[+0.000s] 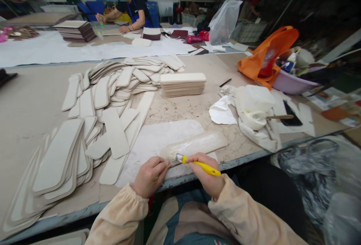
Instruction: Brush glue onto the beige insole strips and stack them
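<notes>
A cream rounded strip [197, 143] with a wet, shiny top lies near the table's front edge, over a white sheet [169, 128]. My left hand [150, 175] is closed at the strip's left end, thumb and fingertips pinching its edge. In my right hand [207, 173] is a yellow-handled brush [201, 166], its bristles on the strip's left part beside my left fingertips. Many loose cream strips [115, 132] are heaped on the left, and a neat stack of them [182, 85] stands behind.
On the right are a white tub on cloth [255, 119] with a stick, a black phone [291, 113], crumpled paper [222, 110], an orange bag [266, 55] and a purple basin [293, 83]. Another person [132, 6] works at the table behind. Plastic bags [310, 170] hang low right.
</notes>
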`<state>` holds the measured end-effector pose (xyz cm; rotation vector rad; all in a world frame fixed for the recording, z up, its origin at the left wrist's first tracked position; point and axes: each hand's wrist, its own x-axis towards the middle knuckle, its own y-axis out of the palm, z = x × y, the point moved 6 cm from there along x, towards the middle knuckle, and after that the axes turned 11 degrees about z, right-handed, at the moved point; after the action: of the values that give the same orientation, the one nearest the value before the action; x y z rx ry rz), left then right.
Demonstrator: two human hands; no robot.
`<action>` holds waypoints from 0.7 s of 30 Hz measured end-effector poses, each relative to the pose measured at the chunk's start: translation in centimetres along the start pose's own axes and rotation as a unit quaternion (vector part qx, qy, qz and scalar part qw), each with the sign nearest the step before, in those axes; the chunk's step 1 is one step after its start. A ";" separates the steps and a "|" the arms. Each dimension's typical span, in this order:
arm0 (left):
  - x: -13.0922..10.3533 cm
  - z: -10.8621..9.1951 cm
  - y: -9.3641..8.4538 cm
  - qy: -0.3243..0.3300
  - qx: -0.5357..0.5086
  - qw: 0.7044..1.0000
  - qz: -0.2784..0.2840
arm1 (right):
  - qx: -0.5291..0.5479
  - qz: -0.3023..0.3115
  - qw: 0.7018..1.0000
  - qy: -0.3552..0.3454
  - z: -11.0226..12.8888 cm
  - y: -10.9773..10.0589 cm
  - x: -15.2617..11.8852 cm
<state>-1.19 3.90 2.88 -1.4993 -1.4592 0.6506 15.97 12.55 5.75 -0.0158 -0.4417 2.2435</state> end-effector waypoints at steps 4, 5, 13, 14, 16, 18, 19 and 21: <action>0.0 0.0 -0.1 0.010 -0.002 1.000 -0.011 | -0.009 0.013 1.000 -0.007 -0.2 0.4 -0.2; 0.0 0.0 -0.2 0.010 -0.004 1.000 -0.012 | -0.014 0.002 1.000 -0.002 -0.5 -0.1 -0.3; 0.1 -0.1 -0.3 0.019 -0.023 0.999 -0.020 | -0.075 -0.142 0.985 0.064 -3.6 -8.7 -1.5; 0.1 -0.2 -0.3 0.020 -0.023 0.999 -0.020 | -0.087 -0.152 0.982 0.066 -3.8 -9.5 -1.6; 0.1 -0.1 -0.2 0.021 -0.022 0.999 -0.018 | -0.112 -0.170 0.977 0.058 -3.9 -10.9 -1.8; 0.1 0.0 -0.2 0.021 -0.024 0.999 -0.013 | -0.139 -0.190 0.971 0.039 -3.7 -12.0 -2.0; 0.1 0.1 -0.2 0.020 -0.025 0.999 -0.011 | -0.152 -0.199 0.968 0.029 -3.5 -12.6 -2.0; 0.1 0.3 -0.1 0.014 -0.027 1.000 -0.006 | -0.174 -0.218 0.960 0.010 -3.0 -13.6 -2.1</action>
<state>-1.52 4.04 2.81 -1.5336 -1.4729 0.5842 27.88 20.03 6.99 -0.1123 -0.7469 1.7110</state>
